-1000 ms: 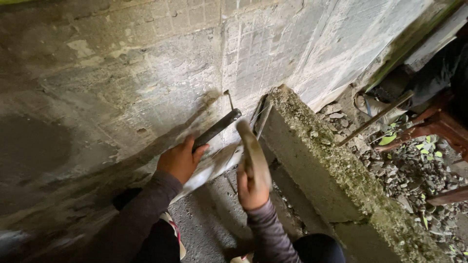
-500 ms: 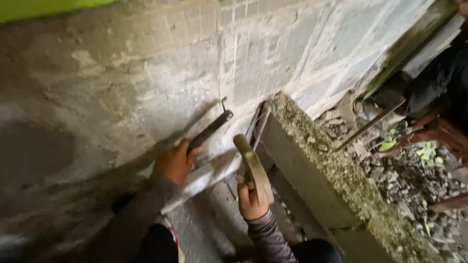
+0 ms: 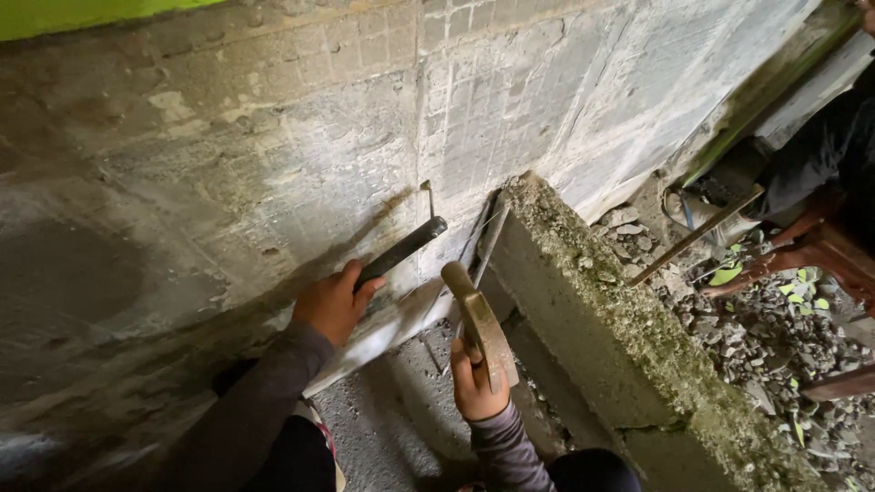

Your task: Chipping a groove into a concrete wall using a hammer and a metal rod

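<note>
Chisel point(image 3: 401, 251) gripped in left hand point(image 3: 333, 305) against wall point(image 3: 273, 155); right hand point(image 3: 476, 387) clutches raised hammer point(image 3: 478, 323).

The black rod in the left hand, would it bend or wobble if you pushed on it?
Probably not. The black rod looks like straight, thick metal, so likely stiff and heavy for its size. The left hand grips it firmly, its tip near the wall.

A single head-worn camera looks steeply down from close above the person's own forearms, facing a scored concrete wall point(image 3: 510, 118) that fills most of the frame. A mossy concrete ledge point(image 3: 620, 319) runs off to the right, with rubble point(image 3: 775, 319) beyond it.
</note>
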